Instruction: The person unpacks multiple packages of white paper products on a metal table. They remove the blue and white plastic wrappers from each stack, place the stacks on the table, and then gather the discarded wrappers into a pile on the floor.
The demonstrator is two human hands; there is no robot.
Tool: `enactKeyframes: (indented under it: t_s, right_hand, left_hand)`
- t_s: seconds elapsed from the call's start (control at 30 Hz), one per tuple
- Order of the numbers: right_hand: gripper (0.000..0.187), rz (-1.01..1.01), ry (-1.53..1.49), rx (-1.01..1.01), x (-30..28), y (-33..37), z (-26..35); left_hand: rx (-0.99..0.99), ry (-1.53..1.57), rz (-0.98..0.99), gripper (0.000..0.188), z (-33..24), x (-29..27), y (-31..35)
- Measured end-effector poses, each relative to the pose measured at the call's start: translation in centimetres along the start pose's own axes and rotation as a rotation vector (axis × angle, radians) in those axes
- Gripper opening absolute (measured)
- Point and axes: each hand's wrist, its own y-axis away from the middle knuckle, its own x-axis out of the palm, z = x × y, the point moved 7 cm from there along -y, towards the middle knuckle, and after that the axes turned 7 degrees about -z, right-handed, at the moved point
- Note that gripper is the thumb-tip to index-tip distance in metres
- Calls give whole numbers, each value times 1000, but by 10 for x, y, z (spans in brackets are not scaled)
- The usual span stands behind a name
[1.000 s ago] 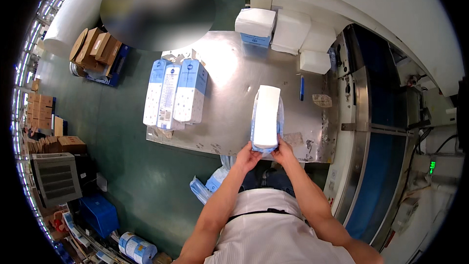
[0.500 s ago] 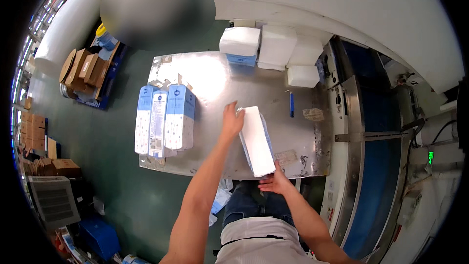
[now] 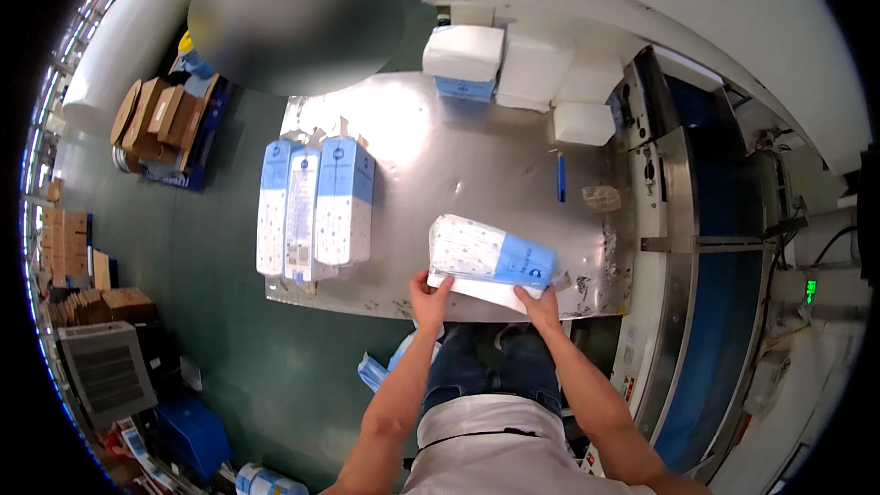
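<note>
On the metal table (image 3: 403, 183), near its front edge, lies a dotted white-and-blue plastic pack (image 3: 477, 252) with its blue end to the right. A strip of white folded, paper-like material shows along its near side. My left hand (image 3: 429, 301) grips the pack's near left corner, thumb on top. My right hand (image 3: 541, 304) grips the near edge by the blue end, also with the thumb up. Both hands' other fingers are partly hidden by the pack. Three similar filled packs (image 3: 346, 202) stand side by side at the table's left.
White stacks (image 3: 532, 64) stand along the table's far side, one on a blue box (image 3: 465, 88). A blue pen-like tool (image 3: 561, 177) lies toward the right. The conveyor (image 3: 706, 312) runs along the right. Cartons (image 3: 151, 124) sit on a pallet at left. Blue-and-white wrappers (image 3: 374, 371) lie below the table.
The pack has turned from upright lengthwise to lying crosswise, its printed side now up. My left hand has come down to its near left corner; my right hand now grips its near right edge.
</note>
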Motion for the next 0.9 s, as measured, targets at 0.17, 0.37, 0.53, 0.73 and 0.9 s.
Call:
enactKeyframes:
  t_s: [0.17, 0.37, 0.53, 0.73, 0.9]
  right_hand:
    - [79, 51, -30, -15, -7, -17, -5]
    - [91, 294, -136, -38, -15, -24, -2]
    - [101, 420, -66, -69, -17, -43, -6]
    - [121, 445, 105, -191, -26, -60, 10]
    - [106, 400, 3, -141, -26, -70, -17]
  left_hand:
    - [38, -205, 29, 62, -9, -6, 32]
    - [220, -548, 124, 67, 3, -16, 62]
    - [-20, -193, 184, 74, 18, -7, 65]
    - [-226, -91, 132, 75, 24, -24, 77]
    - [-179, -30, 95, 71, 6, -43, 32]
